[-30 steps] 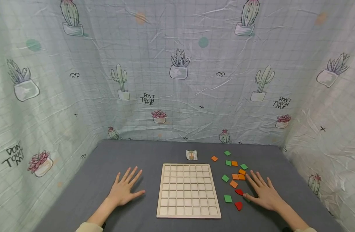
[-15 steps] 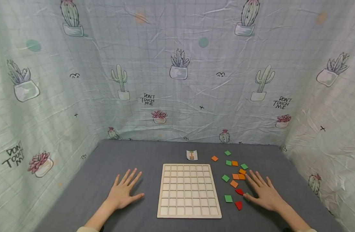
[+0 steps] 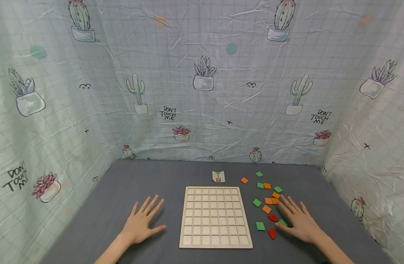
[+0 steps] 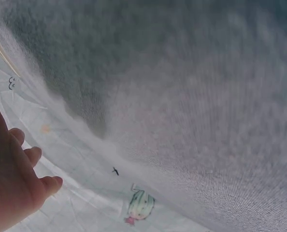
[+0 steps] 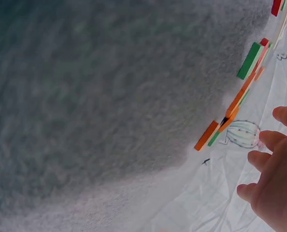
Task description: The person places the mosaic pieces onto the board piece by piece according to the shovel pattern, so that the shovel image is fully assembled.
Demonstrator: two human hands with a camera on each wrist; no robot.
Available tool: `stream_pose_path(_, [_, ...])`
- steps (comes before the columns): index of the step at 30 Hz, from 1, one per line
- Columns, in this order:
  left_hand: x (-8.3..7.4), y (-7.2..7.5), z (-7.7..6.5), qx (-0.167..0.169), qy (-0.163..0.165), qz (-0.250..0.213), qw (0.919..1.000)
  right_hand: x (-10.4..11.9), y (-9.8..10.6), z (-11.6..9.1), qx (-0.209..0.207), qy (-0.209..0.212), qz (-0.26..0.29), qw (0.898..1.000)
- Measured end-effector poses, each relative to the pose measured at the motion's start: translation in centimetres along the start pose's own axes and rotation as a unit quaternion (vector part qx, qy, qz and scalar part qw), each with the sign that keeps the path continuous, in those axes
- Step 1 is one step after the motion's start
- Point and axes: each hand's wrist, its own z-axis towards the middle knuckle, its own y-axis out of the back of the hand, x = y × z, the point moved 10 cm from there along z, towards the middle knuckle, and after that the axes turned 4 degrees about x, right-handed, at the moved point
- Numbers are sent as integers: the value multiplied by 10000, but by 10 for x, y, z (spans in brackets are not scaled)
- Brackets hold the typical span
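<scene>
- From where I stand, the right hand [image 3: 299,222] has its fingers spread and holds nothing; its thumb overlaps the near green tile [image 3: 282,222] from above, and I can't tell if they touch. A careless drop of the palm could scatter it.
- One fingertip covers part of an orange tile [image 3: 274,201] set against another orange tile [image 3: 268,201]; pinching one could shove its neighbour.
- The tiles lie flat right of the board [image 3: 215,218], and look thin enough for fingertips to slip off their edges.
- The left hand [image 3: 138,224], also spread and holding nothing, is off the board's other side; with nobody steadying it, a knock might slide the board.
- The card [image 3: 218,176] behind the board looks light; a sleeve could drag it.
</scene>
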Motion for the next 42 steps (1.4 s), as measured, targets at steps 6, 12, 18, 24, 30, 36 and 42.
stream_pose_path(6, [-8,-1,-2,110,-87,42,9999,5,-2,2,26,6,33,10000])
stream_pose_path(12, [-16,-5,-1,172,-200,46,9996,11,-1,0,-76,63,138,9999])
stream_pose_path(18, [-30,-4,0,179,-394,-61,9990,15,-2,2,16,-4,86,10000])
stream_pose_path(24, [-42,-5,3,165,-551,-32,9983,20,-1,6,-88,32,98,9999])
stream_pose_path(30, [-54,-4,8,53,-780,1,9969,25,-3,11,-102,100,37,9999])
stream_pose_path(36, [-61,-12,20,130,-879,19,9960,27,-7,20,-69,124,30,9999])
stream_pose_path(42, [-63,-17,34,70,-967,-45,9953,28,-7,29,-168,175,-42,9997])
